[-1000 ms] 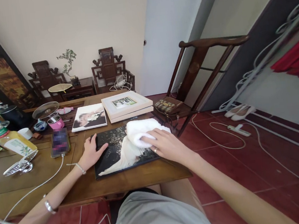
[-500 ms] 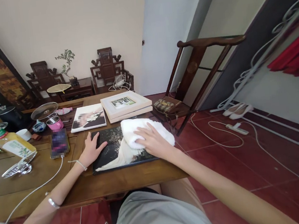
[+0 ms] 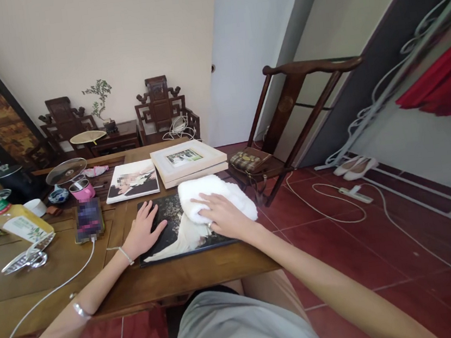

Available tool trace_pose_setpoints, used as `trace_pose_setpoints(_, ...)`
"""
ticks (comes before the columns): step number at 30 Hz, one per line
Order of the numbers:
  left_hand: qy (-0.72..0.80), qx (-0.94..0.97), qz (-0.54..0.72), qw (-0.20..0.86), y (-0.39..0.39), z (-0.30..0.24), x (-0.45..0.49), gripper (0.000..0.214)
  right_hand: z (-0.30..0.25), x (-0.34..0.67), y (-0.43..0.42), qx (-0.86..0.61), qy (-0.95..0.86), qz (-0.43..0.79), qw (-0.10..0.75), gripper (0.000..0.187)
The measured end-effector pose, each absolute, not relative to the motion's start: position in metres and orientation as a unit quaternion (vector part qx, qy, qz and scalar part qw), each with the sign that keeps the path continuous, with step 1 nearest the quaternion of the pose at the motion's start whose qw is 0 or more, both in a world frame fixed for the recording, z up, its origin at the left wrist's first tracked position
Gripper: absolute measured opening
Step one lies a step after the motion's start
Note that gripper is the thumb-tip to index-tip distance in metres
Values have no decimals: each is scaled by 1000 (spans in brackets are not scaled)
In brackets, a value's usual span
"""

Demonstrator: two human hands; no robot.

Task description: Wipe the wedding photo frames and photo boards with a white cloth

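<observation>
A dark photo print [image 3: 176,232] showing a white gown lies flat on the wooden table [image 3: 173,277] in front of me. My left hand [image 3: 143,233] rests on its left edge, fingers spread flat. My right hand [image 3: 220,216] presses down on a folded white towel [image 3: 212,198] that covers the print's upper right part, the fingers curled over the cloth. A ring shows on that hand.
Behind the print lie another photo canvas [image 3: 132,180] and stacked white frames [image 3: 187,160]. A phone [image 3: 87,220] on a cable, a pink cup [image 3: 82,190], bottles [image 3: 13,219] and dishes crowd the left. A wooden chair [image 3: 285,123] with a bag stands right; cables cross the red floor.
My right hand has slid the towel leftward and slightly nearer across the print. The left hand stays on the print's left edge. My view has shifted a little.
</observation>
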State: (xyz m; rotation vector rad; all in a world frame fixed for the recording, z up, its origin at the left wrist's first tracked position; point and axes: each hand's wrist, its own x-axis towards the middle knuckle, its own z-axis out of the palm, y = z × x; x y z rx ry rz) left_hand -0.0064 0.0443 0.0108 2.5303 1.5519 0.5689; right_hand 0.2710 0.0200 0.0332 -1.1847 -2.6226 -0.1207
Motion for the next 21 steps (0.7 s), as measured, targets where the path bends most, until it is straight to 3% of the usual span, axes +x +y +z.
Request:
trace_pose_setpoints(9, 507, 838, 190, 73, 47, 10, -10, 66, 40, 262, 0, -384, -908, -30, 166, 20)
trace_pose_setpoints(14, 503, 841, 185, 77, 47, 10, -11, 66, 55, 278, 0, -326, -917, 56, 223, 24)
trace_pose_setpoints(18, 503, 840, 190, 77, 47, 11, -11, 64, 52, 299, -4, -272, -892, 138, 332, 31)
trace_pose_setpoints(21, 508, 838, 182, 82, 45, 12, -10, 65, 43, 308, -6, -380, -829, 104, 397, 26)
